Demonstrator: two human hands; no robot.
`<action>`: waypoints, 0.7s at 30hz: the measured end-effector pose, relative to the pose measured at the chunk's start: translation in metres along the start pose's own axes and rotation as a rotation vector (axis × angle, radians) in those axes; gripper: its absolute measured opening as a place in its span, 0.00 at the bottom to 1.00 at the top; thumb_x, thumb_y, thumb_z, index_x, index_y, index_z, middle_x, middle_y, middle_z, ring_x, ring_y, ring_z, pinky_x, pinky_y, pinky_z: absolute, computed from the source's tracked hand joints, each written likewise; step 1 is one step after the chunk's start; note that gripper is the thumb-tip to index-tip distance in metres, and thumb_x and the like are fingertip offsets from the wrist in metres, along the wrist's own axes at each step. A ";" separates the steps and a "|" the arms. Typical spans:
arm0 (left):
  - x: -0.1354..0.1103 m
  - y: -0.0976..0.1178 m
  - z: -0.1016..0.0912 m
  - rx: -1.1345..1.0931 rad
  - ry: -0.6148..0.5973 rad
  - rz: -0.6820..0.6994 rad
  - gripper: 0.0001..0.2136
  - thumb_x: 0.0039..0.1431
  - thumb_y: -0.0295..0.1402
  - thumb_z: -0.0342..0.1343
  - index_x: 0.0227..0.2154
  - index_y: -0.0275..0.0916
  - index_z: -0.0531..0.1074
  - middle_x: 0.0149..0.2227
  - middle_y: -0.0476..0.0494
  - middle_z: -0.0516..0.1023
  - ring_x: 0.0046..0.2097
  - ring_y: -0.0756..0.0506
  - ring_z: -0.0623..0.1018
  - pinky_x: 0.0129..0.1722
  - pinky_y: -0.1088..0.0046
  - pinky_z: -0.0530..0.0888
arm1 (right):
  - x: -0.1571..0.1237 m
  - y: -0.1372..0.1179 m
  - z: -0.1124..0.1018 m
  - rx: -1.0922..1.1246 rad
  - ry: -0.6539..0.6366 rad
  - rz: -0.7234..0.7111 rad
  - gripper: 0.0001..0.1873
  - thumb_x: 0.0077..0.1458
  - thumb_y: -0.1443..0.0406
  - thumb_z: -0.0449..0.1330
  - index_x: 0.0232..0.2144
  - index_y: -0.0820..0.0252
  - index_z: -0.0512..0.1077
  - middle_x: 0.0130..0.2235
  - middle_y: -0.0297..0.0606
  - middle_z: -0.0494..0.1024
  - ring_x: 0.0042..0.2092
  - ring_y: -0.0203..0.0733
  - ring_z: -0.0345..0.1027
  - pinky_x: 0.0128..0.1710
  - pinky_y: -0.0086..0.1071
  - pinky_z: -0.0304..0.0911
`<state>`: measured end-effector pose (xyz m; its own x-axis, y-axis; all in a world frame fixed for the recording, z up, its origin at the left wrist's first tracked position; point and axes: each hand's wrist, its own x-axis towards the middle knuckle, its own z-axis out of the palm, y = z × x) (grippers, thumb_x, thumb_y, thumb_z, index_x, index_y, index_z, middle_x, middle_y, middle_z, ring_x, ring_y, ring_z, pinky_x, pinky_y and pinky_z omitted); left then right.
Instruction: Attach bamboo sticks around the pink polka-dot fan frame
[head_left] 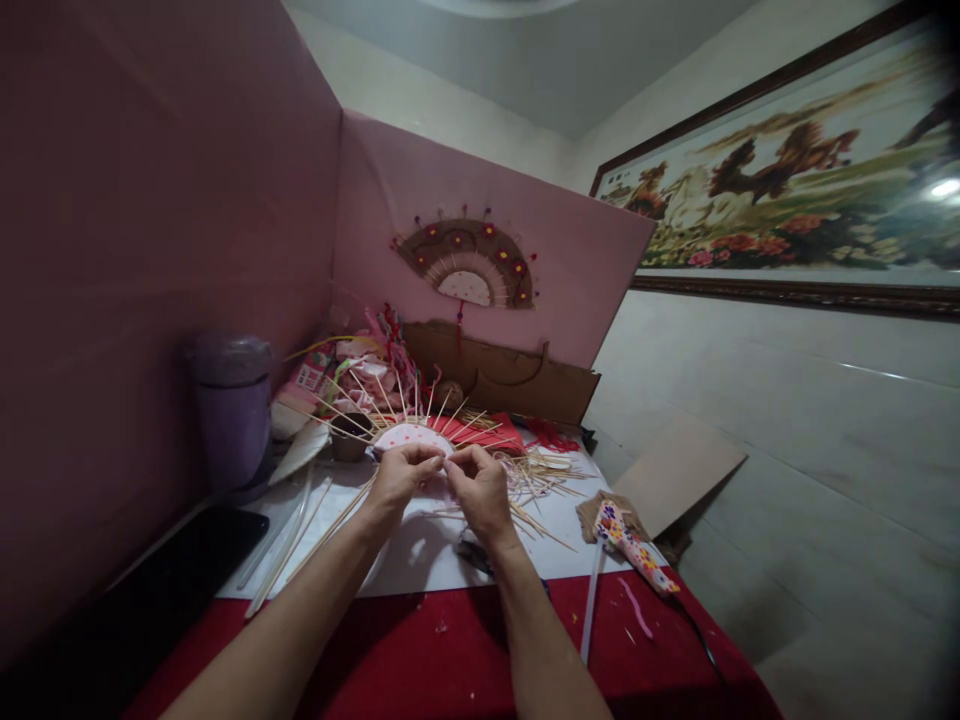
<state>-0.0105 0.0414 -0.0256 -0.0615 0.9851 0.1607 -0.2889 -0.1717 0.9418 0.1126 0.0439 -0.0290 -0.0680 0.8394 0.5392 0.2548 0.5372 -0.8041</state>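
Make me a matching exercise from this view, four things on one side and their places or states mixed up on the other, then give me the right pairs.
Things
1. Dotted half-round piece with sticks
2. Tall container
3. Flower-patterned tool
4. Framed horse picture

Places or states
A. Lying near the table's right edge
B. On the tiled wall
C. Held by the left hand and right hand
D. Purple, standing at the left

Pairs: 1-C, 2-D, 3-A, 4-B
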 end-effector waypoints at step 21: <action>-0.001 -0.002 0.003 0.471 0.013 0.373 0.05 0.46 0.28 0.52 0.23 0.36 0.73 0.24 0.48 0.73 0.29 0.49 0.71 0.30 0.74 0.67 | 0.008 0.008 -0.001 0.134 -0.042 0.237 0.08 0.42 0.61 0.56 0.21 0.62 0.67 0.15 0.27 0.65 0.17 0.30 0.56 0.17 0.25 0.53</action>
<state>-0.0072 0.0408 -0.0265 -0.0902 0.8588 0.5043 0.2092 -0.4788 0.8527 0.1146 0.0550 -0.0306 -0.0627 0.9442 0.3233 0.1389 0.3291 -0.9340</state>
